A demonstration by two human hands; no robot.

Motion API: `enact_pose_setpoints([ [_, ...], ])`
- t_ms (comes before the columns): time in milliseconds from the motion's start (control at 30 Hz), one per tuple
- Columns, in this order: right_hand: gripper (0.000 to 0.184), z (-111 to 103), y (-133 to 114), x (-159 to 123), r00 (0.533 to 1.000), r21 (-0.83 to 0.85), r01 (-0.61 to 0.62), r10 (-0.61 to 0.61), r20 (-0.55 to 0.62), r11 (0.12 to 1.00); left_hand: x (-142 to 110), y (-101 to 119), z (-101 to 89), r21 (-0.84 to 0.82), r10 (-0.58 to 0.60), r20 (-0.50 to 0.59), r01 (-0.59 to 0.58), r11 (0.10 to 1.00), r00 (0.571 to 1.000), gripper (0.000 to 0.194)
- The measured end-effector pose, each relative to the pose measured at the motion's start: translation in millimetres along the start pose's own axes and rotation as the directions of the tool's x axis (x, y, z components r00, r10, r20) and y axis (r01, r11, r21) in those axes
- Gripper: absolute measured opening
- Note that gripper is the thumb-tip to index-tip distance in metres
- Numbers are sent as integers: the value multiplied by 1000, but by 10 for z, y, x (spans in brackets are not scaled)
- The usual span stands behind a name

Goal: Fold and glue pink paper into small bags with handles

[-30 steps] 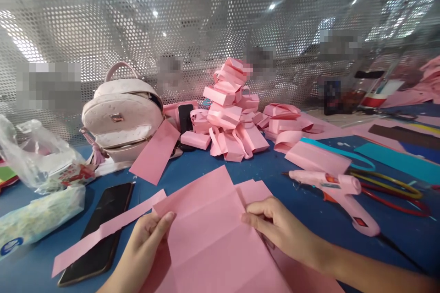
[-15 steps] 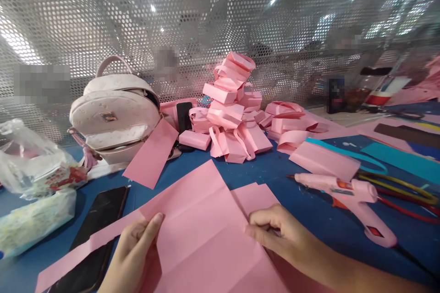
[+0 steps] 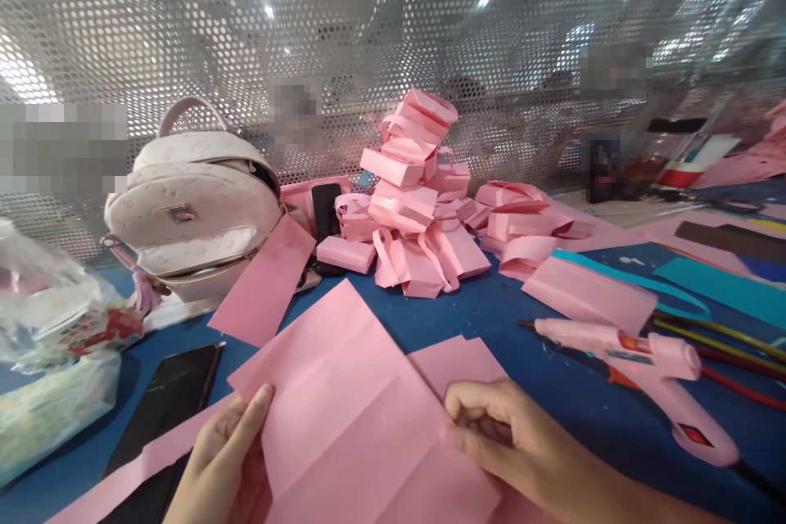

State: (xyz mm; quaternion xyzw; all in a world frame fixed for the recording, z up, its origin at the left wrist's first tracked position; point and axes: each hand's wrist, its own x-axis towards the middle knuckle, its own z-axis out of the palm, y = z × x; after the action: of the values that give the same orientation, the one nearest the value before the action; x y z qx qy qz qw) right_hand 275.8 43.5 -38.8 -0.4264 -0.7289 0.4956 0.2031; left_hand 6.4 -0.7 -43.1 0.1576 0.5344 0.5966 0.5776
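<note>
A creased sheet of pink paper is held up between my two hands, tilted, with fold lines across it. My left hand pinches its left edge, thumb on top. At the right edge, my right hand has thumb and fingers closed on the paper. Another pink piece lies beneath, partly hidden by the sheet and my right hand. A narrow pink paper strip lies by my left hand, across a black phone.
A pink glue gun lies at right, near scissors with yellow and red handles. Small pink paper bags are piled at the back. A white backpack and plastic bags stand left. Perforated metal panel closes the back.
The held sheet has shifted slightly left and turned a little, and both hands keep their grip on it. The whole view has shifted slightly.
</note>
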Motion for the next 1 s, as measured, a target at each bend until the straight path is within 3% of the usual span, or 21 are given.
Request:
enact_pose_setpoints([
  [200,64,17,58,8,999,-100,40,-43,-31,994,61,30,-62,-2,-80,-8,80,997,997,50],
  [433,55,24,82,-8,999,76,-13,15,-38,997,228,-3,-225,-22,-56,25,56,998,998,38],
  [700,55,25,66,-8,999,153,-49,50,-6,987,414,-56,-381,-119,-44,-6,43,992,999,24],
  [800,57,2,29,-9,998,117,-38,43,-40,992,453,-45,-390,-150,-40,-28,36,988,999,20],
  [1000,59,-12,-43,-12,999,96,-35,35,2,995,439,-44,-395,-177,-47,-36,40,983,998,16],
])
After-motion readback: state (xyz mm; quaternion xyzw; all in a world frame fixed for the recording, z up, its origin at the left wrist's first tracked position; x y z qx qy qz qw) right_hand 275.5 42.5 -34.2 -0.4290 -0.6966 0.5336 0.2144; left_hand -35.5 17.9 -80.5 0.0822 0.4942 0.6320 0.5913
